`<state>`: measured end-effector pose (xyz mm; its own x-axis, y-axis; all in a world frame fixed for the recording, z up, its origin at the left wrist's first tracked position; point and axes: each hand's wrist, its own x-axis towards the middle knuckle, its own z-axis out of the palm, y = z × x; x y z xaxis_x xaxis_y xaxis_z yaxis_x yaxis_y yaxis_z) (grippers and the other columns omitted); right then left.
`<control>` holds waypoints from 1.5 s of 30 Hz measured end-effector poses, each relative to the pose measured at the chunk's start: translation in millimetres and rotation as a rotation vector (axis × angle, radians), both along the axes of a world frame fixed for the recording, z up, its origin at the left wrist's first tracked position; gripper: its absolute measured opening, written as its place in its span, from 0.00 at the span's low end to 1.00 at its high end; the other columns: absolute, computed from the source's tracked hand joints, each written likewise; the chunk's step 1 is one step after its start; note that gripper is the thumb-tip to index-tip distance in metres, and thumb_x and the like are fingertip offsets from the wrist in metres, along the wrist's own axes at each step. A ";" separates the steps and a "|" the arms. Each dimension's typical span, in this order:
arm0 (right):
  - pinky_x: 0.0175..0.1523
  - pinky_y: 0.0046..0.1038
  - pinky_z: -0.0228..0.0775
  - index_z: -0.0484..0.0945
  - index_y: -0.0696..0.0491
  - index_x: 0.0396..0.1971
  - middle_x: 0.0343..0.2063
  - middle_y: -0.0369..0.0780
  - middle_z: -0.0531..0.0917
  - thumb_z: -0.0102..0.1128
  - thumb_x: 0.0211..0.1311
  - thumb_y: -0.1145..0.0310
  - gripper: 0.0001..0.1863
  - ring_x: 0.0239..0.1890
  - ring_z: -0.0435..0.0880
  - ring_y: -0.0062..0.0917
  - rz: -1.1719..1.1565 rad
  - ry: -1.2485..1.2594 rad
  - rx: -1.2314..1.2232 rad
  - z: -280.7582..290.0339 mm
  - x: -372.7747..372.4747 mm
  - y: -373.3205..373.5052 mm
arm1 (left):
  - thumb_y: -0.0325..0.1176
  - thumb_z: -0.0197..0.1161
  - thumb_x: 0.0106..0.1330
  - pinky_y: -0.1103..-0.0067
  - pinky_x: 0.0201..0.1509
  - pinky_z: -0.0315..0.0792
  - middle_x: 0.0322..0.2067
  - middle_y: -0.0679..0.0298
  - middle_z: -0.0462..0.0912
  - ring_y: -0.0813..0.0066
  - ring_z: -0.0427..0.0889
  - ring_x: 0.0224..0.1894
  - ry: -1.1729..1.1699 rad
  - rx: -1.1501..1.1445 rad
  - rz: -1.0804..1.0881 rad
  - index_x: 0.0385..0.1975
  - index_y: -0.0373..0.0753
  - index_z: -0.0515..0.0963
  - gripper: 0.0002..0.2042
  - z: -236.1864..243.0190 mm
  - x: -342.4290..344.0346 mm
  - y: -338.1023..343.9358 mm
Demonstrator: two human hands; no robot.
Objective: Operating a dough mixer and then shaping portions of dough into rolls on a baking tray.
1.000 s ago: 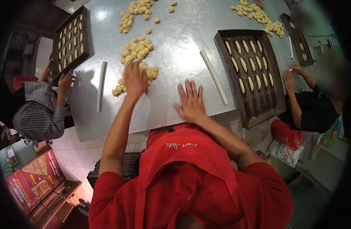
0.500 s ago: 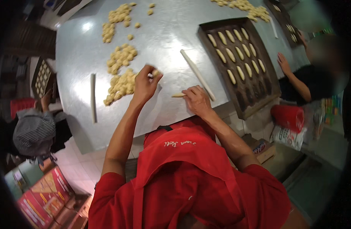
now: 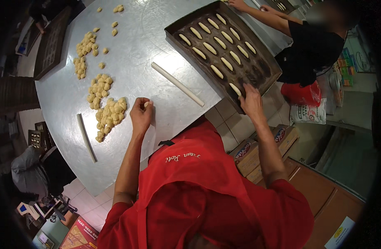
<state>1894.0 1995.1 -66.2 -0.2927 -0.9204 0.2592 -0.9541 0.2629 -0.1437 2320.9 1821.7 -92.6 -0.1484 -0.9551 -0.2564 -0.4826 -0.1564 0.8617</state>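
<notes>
My left hand (image 3: 141,114) pinches a small dough piece (image 3: 146,105) just above the metal table. Beside it lies a pile of pale yellow dough pieces (image 3: 111,114). My right hand (image 3: 252,101) is over the near end of a dark baking tray (image 3: 267,78), its fingers stretched out. A rolled dough stick (image 3: 235,89) lies on the tray right by my right thumb, seemingly loose from the grip. Several more dough sticks (image 3: 226,63) rest in rows farther up the tray.
A pale rolling pin (image 3: 178,84) lies between my left hand and the tray. Another pale rod (image 3: 86,137) is at the table's left. More dough pieces (image 3: 86,44) sit farther off. A co-worker (image 3: 312,37) stands at the right, arms over the table; another person (image 3: 30,172) is at left.
My right hand has moved from the table to the tray, and the dough stick from under its fingers now lies there. My left hand still pinches a dough piece, lower down. The view has shifted.
</notes>
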 end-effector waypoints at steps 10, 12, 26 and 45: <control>0.54 0.46 0.73 0.80 0.55 0.48 0.44 0.46 0.82 0.75 0.58 0.68 0.19 0.47 0.80 0.45 0.342 -0.434 -0.004 -30.2 180.9 -115.4 | 0.31 0.67 0.68 0.60 0.66 0.72 0.64 0.51 0.79 0.54 0.78 0.63 -0.401 -0.548 -0.524 0.67 0.42 0.76 0.26 -7.0 -37.7 29.4; 0.54 0.44 0.73 0.81 0.55 0.49 0.44 0.45 0.83 0.72 0.59 0.71 0.18 0.47 0.81 0.44 0.323 -0.408 -0.102 -38.9 173.0 -100.0 | 0.34 0.65 0.70 0.57 0.70 0.67 0.69 0.49 0.73 0.52 0.73 0.68 -0.485 -0.647 -0.499 0.70 0.43 0.74 0.27 20.0 -32.9 47.1; 0.56 0.46 0.71 0.81 0.55 0.50 0.46 0.46 0.82 0.77 0.55 0.62 0.24 0.50 0.79 0.46 0.615 -0.512 -0.034 -36.6 185.4 -87.6 | 0.43 0.54 0.77 0.51 0.84 0.42 0.81 0.46 0.54 0.51 0.52 0.83 -0.622 -0.497 -0.484 0.80 0.33 0.56 0.35 -5.0 -11.9 41.2; 0.56 0.38 0.69 0.85 0.54 0.48 0.48 0.40 0.85 0.63 0.62 0.69 0.15 0.52 0.79 0.37 0.731 -0.057 -0.168 -27.3 212.5 -95.9 | 0.37 0.62 0.71 0.59 0.72 0.67 0.70 0.48 0.73 0.48 0.74 0.66 -0.462 -0.716 -0.566 0.69 0.33 0.72 0.28 -5.8 -3.8 83.2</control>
<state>2106.4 1899.2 -93.5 0.3605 -0.8347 0.4162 -0.8670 -0.4645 -0.1806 2317.2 1904.8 -98.4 -0.6569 -0.7270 0.1999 -0.6346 0.6763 0.3741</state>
